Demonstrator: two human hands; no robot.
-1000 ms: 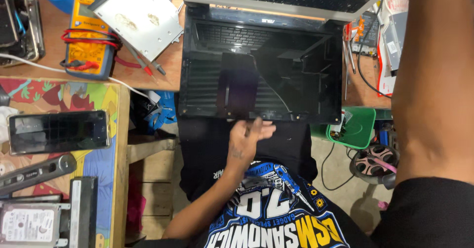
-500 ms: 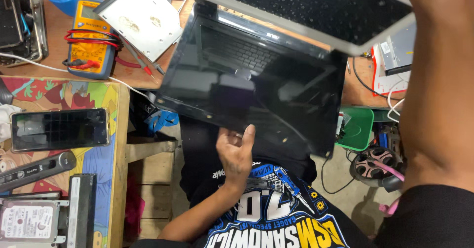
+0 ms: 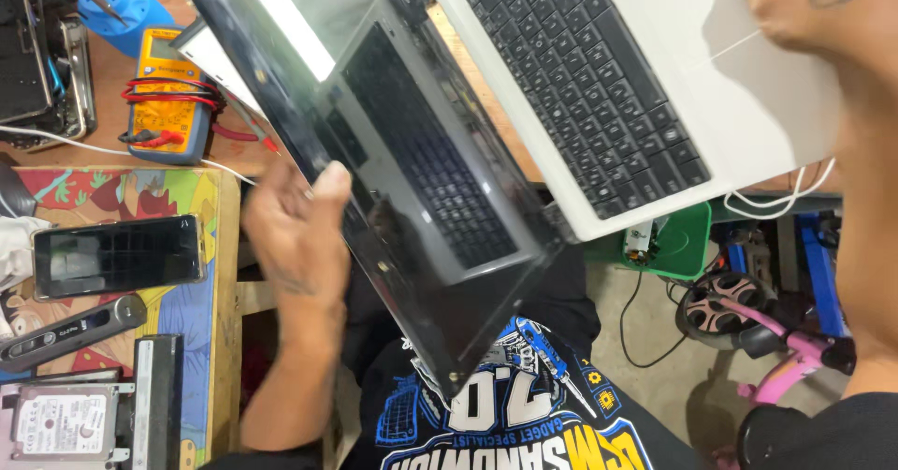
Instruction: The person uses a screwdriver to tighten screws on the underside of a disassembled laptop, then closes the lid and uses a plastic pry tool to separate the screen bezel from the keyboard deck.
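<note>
- White plastic and black keys: the laptop (image 3: 599, 86) is lifted and tilted over my lap, its base running to the far right, its dark screen (image 3: 393, 199) swung down and left toward me.
- My left hand (image 3: 295, 222) is open, palm and fingers pressed against the screen's left edge, thumb up by the bezel; it props rather than grips.
- My right hand (image 3: 795, 2) is at the far right, on the base's palm rest. I cannot tell whether it is closed around the edge, as it is cut off by the frame.
- Far left on the wooden bench lies a yellow multimeter (image 3: 168, 91) with red and black leads, a blue holder (image 3: 122, 7) beyond it.
- Near left, on the colourful table (image 3: 187, 311), sit a phone (image 3: 117, 255), face up, and a hard drive (image 3: 61, 423) nearer me.
- A green tray (image 3: 683, 241) is under the laptop's right corner, and a pink bike (image 3: 776, 348) stands on the floor.
</note>
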